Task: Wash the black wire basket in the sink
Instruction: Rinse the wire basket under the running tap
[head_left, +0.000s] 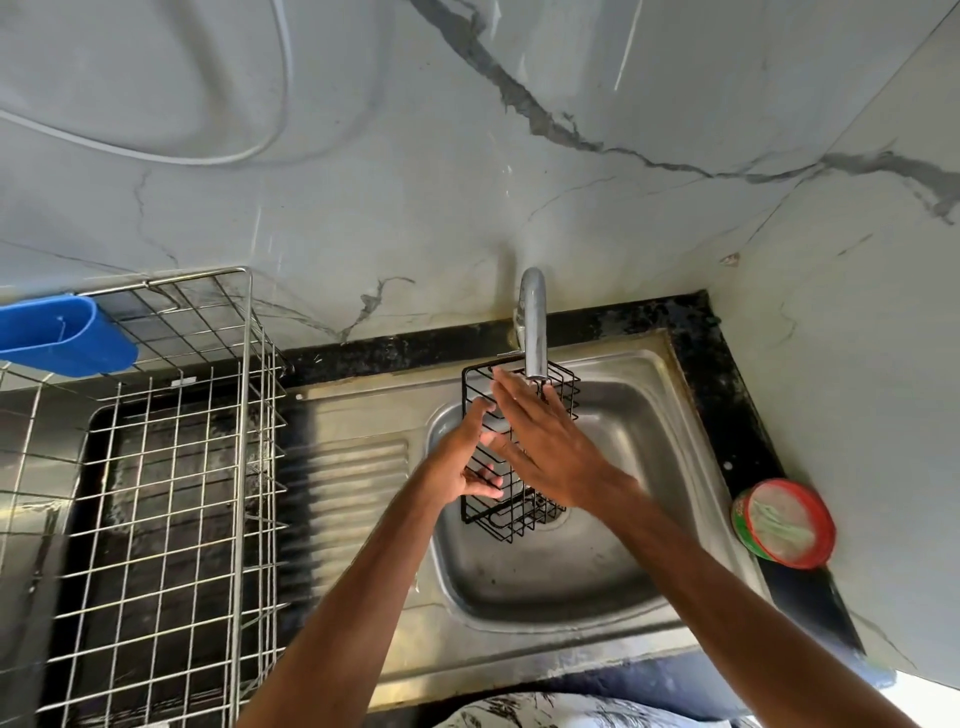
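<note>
The black wire basket (558, 395) is held tilted over the steel sink (649, 415), its top end just under the tap spout (535, 332). My left hand (465, 457) grips the basket's left side, thumb on the outside and fingers curled through the wires. My right hand (545, 447) lies flat on the basket's upper face with straight fingers reaching toward the spout. The basket's lower end (498, 525) hangs above the drain. I cannot tell whether water is running.
A steel wire dish rack (171, 493) stands on the left over the drainboard (353, 467), with a blue plastic holder (62, 332) hooked on its back. A round red-and-green tub (784, 522) sits on the black counter at the right. Marble wall behind.
</note>
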